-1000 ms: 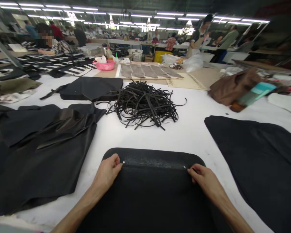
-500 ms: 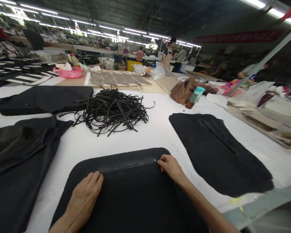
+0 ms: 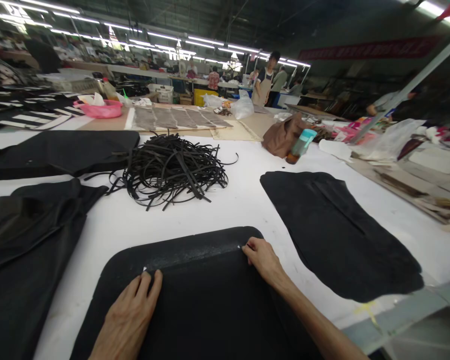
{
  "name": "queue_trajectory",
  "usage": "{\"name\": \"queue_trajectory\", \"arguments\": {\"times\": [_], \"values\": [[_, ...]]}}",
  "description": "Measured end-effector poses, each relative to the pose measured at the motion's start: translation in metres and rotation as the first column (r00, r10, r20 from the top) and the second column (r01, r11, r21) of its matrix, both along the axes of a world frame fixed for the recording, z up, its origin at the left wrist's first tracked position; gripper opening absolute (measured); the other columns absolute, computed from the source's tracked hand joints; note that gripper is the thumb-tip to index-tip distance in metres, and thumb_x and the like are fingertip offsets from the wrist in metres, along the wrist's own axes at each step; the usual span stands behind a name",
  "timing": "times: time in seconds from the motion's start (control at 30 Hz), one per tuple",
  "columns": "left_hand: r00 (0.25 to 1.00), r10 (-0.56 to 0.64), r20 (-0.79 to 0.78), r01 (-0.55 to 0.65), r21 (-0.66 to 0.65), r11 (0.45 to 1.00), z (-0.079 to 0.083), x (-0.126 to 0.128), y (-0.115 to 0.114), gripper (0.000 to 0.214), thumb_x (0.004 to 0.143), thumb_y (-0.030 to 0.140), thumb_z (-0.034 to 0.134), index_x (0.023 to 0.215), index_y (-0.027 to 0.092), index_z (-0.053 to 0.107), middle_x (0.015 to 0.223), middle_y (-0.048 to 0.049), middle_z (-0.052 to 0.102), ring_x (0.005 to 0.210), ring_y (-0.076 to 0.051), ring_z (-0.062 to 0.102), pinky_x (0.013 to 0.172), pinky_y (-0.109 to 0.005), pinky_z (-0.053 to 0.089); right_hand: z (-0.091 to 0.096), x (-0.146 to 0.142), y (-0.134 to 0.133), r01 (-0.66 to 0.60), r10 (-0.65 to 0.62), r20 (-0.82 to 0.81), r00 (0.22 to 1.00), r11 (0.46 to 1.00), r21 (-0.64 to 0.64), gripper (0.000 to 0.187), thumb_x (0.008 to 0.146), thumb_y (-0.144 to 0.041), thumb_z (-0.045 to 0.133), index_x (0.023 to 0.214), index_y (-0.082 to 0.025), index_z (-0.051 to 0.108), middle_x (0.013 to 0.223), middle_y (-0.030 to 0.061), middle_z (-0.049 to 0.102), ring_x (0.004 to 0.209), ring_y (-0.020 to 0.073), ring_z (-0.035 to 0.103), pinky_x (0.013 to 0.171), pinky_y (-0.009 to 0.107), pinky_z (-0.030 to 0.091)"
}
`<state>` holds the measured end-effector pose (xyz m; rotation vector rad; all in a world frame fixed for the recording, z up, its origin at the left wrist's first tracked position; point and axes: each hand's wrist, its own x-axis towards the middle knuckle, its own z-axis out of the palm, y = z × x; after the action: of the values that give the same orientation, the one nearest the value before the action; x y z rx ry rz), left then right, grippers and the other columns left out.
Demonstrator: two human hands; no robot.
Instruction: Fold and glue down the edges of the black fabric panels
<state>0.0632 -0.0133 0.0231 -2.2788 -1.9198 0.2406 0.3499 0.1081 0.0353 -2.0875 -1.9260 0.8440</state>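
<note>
White tabletop point(image 3: 243, 200) borders black panel point(image 3: 210, 305) under fingers point(image 3: 155, 286)

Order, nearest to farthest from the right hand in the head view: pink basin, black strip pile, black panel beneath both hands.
1. Black panel: touching the right hand.
2. Black strip pile: ahead, to its left.
3. Pink basin: farther back and left.

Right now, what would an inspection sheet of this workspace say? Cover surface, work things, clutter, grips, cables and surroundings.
Surface: white tabletop, faintly smudged.
Work things: black panel with a shiny band near its far edge.
Clutter: tangled black strips; pink basin; teal-capped bottle; black sheet on the right.
Grips: left grip, fingers laid on the panel; right grip, fingertips bunched beside a small white mark.
Cables: nothing seen.
Surroundings: person in an apron, ceiling lights.
</note>
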Motion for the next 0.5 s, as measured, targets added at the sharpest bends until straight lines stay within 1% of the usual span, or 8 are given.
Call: {"name": "queue_trajectory", "arguments": {"times": [0.1,0.2,0.3,0.37,0.43,0.5], "values": [[1.0,0.007,-0.029,-0.007,-0.012,1.0,0.003,0.006,0.001,0.068,0.071,-0.012,0.032,0.128,0.023,0.046,0.111,-0.0124,0.058,0.098,-0.024,0.055,0.085,-0.037,0.047,-0.001,-0.002,-0.001,0.004,-0.005,0.036,0.999,1.0,0.01,0.02,0.08,-0.027,0.046,0.063,-0.019,0.052,0.054,-0.002,0.056,0.055,0.012,0.05,0.05,0.024,0.025],[0.996,0.011,-0.091,-0.014,-0.035,0.999,0.009,0.014,0.004,0.072,0.072,-0.011,0.032,0.132,0.028,0.039,0.106,-0.0129,0.058,0.091,-0.025,0.056,0.079,-0.039,0.048,-0.003,-0.003,-0.002,0.01,-0.012,0.067,0.998,1.0,0.026,0.017,0.079,-0.027,0.046,0.064,-0.02,0.049,0.056,-0.0018,0.055,0.057,0.0126,0.048,0.05,0.024,0.024],[0.992,0.015,-0.126,-0.021,-0.045,0.999,0.01,0.018,0.006,0.073,0.072,-0.01,0.032,0.133,0.031,0.036,0.106,-0.0127,0.057,0.089,-0.026,0.056,0.075,-0.039,0.048,-0.004,-0.002,-0.003,0.008,-0.013,0.099,0.995,0.999,0.048,0.017,0.08,-0.028,0.046,0.064,-0.021,0.044,0.058,-0.0023,0.054,0.057,0.0128,0.048,0.051,0.024,0.024],[0.993,0.026,-0.114,-0.031,-0.044,0.999,0.009,0.016,0.005,0.072,0.073,-0.009,0.031,0.133,0.03,0.037,0.108,-0.0117,0.057,0.091,-0.026,0.055,0.077,-0.04,0.047,-0.005,-0.002,-0.003,-0.003,-0.003,0.119,0.993,0.999,0.049,0.018,0.081,-0.028,0.045,0.064,-0.021,0.041,0.058,-0.0025,0.054,0.057,0.013,0.048,0.05,0.024,0.025],[0.996,0.046,-0.073,-0.049,-0.045,0.998,0.007,0.012,0.004,0.069,0.073,-0.009,0.03,0.131,0.027,0.041,0.11,-0.0106,0.057,0.096,-0.025,0.054,0.084,-0.04,0.045,-0.005,-0.002,-0.003,-0.018,0.01,0.152,0.988,0.999,0.045,0.018,0.081,-0.029,0.045,0.066,-0.022,0.041,0.06,-0.0018,0.055,0.059,0.0136,0.05,0.05,0.024,0.025],[0.997,0.077,-0.015,-0.078,-0.044,0.996,0.005,0.005,0.002,0.067,0.072,-0.01,0.029,0.128,0.023,0.046,0.116,-0.0094,0.055,0.102,-0.023,0.051,0.09,-0.037,0.042,-0.005,-0.005,-0.006,-0.04,0.024,0.235,0.972,0.997,0.064,0.015,0.083,-0.029,0.045,0.071,-0.022,0.043,0.065,0.0003,0.058,0.062,0.0158,0.054,0.052,0.025,0.027]]}}
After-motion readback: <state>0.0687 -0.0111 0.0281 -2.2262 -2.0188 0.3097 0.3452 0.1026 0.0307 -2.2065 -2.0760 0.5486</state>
